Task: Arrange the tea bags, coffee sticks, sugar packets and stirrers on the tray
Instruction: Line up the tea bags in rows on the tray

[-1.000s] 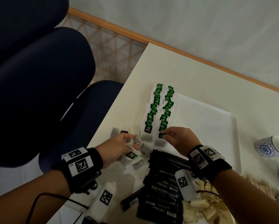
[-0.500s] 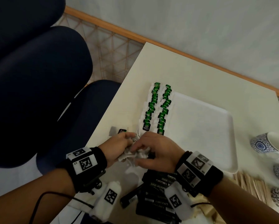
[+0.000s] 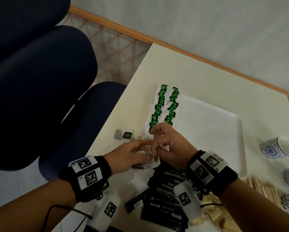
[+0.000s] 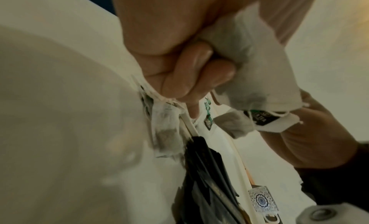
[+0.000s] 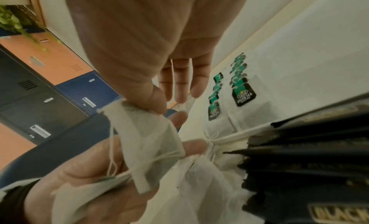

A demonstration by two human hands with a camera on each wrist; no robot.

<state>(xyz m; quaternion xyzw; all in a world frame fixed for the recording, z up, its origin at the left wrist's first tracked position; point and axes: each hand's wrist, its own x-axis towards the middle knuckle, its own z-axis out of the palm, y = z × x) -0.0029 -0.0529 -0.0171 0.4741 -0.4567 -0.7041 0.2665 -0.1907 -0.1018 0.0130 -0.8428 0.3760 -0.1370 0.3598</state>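
Beside the tray point(image 3: 227, 124), both hands pinch tea bags: right hand point(image 3: 172, 144) one (lifted), left hand point(image 3: 132, 156) several.

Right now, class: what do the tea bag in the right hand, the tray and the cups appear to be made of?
Tea bag: thin, matte filter paper, probably; dark contents show through and a cotton-like string trails off.
Tray: smooth white plastic, likely; moulded rounded rim, slight sheen.
Cups: glazed ceramic by the look; glossy white with blue patterning.
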